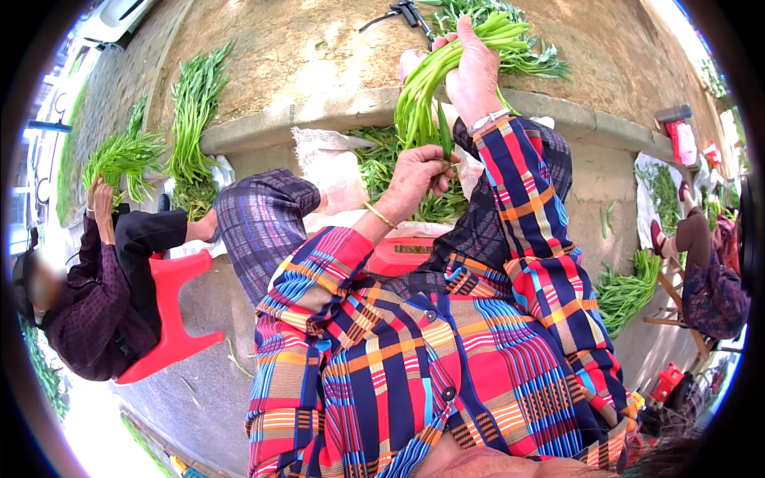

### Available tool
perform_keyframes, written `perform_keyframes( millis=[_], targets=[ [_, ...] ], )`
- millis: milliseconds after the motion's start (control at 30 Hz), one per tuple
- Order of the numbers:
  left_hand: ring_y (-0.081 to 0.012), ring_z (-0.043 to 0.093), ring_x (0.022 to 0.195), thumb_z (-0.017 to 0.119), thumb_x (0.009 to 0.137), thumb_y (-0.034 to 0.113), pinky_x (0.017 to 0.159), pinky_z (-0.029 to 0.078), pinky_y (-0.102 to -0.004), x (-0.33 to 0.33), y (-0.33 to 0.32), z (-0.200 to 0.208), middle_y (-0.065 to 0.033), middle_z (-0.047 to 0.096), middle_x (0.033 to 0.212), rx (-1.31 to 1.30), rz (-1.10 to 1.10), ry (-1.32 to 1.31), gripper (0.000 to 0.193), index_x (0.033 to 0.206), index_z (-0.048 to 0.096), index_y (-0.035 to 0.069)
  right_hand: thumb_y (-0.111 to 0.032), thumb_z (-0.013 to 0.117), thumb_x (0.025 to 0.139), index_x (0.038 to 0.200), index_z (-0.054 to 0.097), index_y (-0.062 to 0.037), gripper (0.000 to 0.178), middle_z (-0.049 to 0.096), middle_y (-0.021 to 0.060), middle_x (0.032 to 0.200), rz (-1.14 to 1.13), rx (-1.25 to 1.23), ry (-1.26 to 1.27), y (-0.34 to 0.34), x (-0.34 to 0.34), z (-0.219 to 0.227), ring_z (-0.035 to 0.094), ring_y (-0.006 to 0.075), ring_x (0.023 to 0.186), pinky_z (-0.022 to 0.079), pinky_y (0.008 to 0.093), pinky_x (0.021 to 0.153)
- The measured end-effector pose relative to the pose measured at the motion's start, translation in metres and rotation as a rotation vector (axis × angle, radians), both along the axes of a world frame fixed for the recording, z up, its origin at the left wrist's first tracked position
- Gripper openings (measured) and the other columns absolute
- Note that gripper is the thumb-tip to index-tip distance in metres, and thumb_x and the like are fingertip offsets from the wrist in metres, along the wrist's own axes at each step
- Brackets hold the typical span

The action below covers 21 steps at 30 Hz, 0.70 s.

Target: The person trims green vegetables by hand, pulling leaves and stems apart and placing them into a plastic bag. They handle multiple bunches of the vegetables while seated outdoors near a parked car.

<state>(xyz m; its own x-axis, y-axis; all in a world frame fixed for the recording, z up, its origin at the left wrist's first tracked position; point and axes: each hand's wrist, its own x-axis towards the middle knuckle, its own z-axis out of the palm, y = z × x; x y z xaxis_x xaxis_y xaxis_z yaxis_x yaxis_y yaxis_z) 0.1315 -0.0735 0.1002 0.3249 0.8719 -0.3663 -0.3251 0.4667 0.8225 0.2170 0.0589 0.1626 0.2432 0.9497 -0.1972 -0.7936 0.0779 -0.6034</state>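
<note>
My right hand [472, 76] is raised at the upper middle, closed around a thick bunch of long-stemmed leafy greens [422, 95] that looks like water spinach. The stems arch over to the left and droop downward. Below the drooping end, my left hand [410, 183] pinches a dark green leaf [444, 131] between thumb and fingers. A gold bangle is on the left wrist and a bracelet on the right one. Under my hands, loose leaves [382, 163] lie on a pale plastic sack [323, 171] between my knees.
A red stool [398, 253] shows beneath me. On the left a person [103, 295] on a red stool [171, 311] handles greens near long bunches [195, 111]. A stone curb [343, 110] crosses ahead, with more greens [542, 60] beyond it. Another seated person [713, 279] and a bunch [628, 295] are at right.
</note>
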Motion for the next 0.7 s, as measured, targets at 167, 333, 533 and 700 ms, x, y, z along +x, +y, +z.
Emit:
perform_keyframes(
  millis=[167, 333, 533, 700],
  targets=[
    [-0.0062, 0.047, 0.044, 0.046, 0.078, 0.002, 0.039, 0.037, -0.0179, -0.001, 0.003, 0.0, -0.003, 0.055, 0.062, 0.009, 0.034, 0.001, 0.014, 0.079, 0.059, 0.0, -0.014, 0.062, 0.077, 0.078, 0.048, -0.0004, 0.02, 0.05, 0.008, 0.066, 0.014, 0.002, 0.016, -0.003, -0.001, 0.004, 0.051, 0.0211, 0.059, 0.046, 0.0349, 0.058],
    [-0.0072, 0.049, 0.048, 0.044, 0.081, 0.002, 0.043, 0.04, -0.0187, -0.002, 0.004, -0.008, -0.0036, 0.056, 0.064, -0.007, 0.021, -0.015, 0.016, 0.09, 0.057, 0.0, -0.014, 0.062, 0.077, 0.078, 0.048, -0.0002, 0.02, 0.05, 0.0079, 0.066, -0.016, 0.005, 0.028, -0.002, -0.003, 0.004, 0.051, 0.0206, 0.059, 0.046, 0.035, 0.058],
    [-0.0156, 0.057, 0.073, 0.049, 0.079, 0.005, 0.064, 0.047, -0.0246, 0.006, 0.006, -0.006, -0.013, 0.054, 0.098, -0.074, 0.071, -0.023, 0.054, 0.127, 0.027, -0.002, -0.015, 0.062, 0.078, 0.078, 0.048, -0.0004, 0.02, 0.05, 0.0076, 0.066, 0.006, 0.011, 0.004, -0.001, -0.002, 0.003, 0.051, 0.0206, 0.059, 0.046, 0.0346, 0.058],
    [-0.0185, 0.053, 0.089, 0.052, 0.078, 0.008, 0.074, 0.045, -0.0276, 0.014, 0.003, -0.007, -0.0155, 0.043, 0.113, -0.065, 0.107, 0.046, 0.072, 0.132, 0.006, -0.003, -0.016, 0.062, 0.078, 0.077, 0.049, -0.0007, 0.02, 0.05, 0.0076, 0.066, 0.018, -0.002, 0.014, -0.003, -0.004, 0.006, 0.052, 0.0213, 0.059, 0.046, 0.0349, 0.057]
  ],
)
